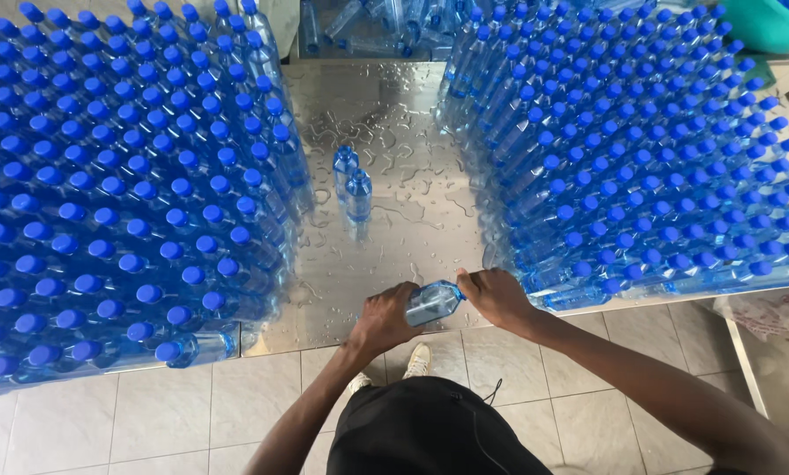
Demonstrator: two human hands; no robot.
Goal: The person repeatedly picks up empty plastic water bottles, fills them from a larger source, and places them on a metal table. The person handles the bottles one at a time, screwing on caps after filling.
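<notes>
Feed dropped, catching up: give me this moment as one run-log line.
left hand: grips body of clear blue plastic bottle | right hand: at its cap end | bottle: tilted above wet steel table | two uncapped bottles: upright mid-table

Clear blue-tinted plastic bottle (432,303), tilted on its side at the wet steel table's six o'clock edge, neck toward three o'clock, was gripped from both ends, cap hidden.

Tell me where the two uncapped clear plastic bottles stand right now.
In the head view, the two uncapped clear plastic bottles stand upright, centre, on the wet steel table, between the left and right blocks of blue-capped bottles, beyond both hands.
</notes>
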